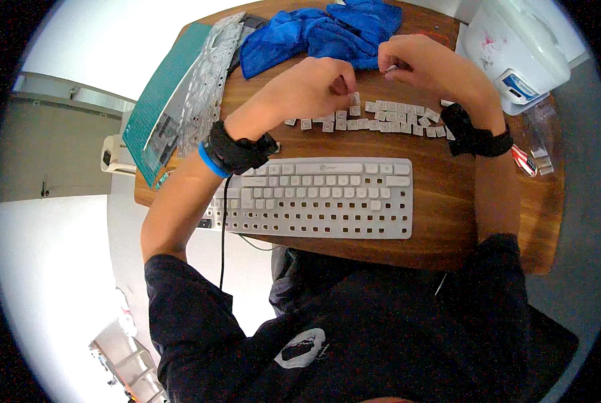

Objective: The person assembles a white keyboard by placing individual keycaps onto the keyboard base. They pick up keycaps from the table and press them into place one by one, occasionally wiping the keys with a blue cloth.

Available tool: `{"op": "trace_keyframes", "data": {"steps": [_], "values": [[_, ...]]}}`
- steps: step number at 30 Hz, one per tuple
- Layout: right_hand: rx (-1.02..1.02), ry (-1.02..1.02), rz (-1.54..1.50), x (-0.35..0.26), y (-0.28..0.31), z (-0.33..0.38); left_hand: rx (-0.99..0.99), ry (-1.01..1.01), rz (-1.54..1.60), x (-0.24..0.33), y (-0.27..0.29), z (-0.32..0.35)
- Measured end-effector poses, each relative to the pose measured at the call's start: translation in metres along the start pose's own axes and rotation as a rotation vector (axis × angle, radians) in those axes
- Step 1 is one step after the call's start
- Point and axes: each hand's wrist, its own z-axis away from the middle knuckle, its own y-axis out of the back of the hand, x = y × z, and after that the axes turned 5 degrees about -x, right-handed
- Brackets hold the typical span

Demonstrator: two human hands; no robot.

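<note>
A white keyboard [334, 229] lies near the desk's front edge, upside down to me. Part of it carries keycaps; its nearer rows show bare dark sockets. Beyond it, loose white keycaps [394, 126] lie in uneven rows. My left hand [307, 87] is closed over the left part of these rows, its thumb and finger pinched at a keycap [355, 99]. To the right and farther back, my right hand [424, 64] is closed in a pinch above the desk. A small pale piece, apparently a keycap [392, 68], shows between its fingertips.
A crumpled blue cloth [320, 33] lies at the back. On the left are a green cutting mat [159, 94] and a perforated pale plate [203, 87]. At right stand a white container [515, 47] and a red-handled tool [524, 162]. A black cable [224, 228] hangs from my left wristband.
</note>
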Motion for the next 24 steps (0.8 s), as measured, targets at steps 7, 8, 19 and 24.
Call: {"op": "trace_keyframes", "data": {"steps": [7,8,19,24], "values": [[0.040,0.028,-0.073,-0.019,-0.009,-0.008,0.142,-0.032,0.164,-0.012,0.008,0.023],[0.032,0.035,-0.085,-0.023,-0.008,-0.011,0.149,-0.021,0.175,-0.009,0.010,0.030],[0.060,-0.046,-0.047,-0.026,-0.014,-0.024,0.259,-0.042,0.091,-0.024,0.010,0.054],[0.136,-0.283,0.065,-0.008,-0.012,-0.015,0.415,-0.300,-0.201,-0.072,0.018,-0.015]]}}
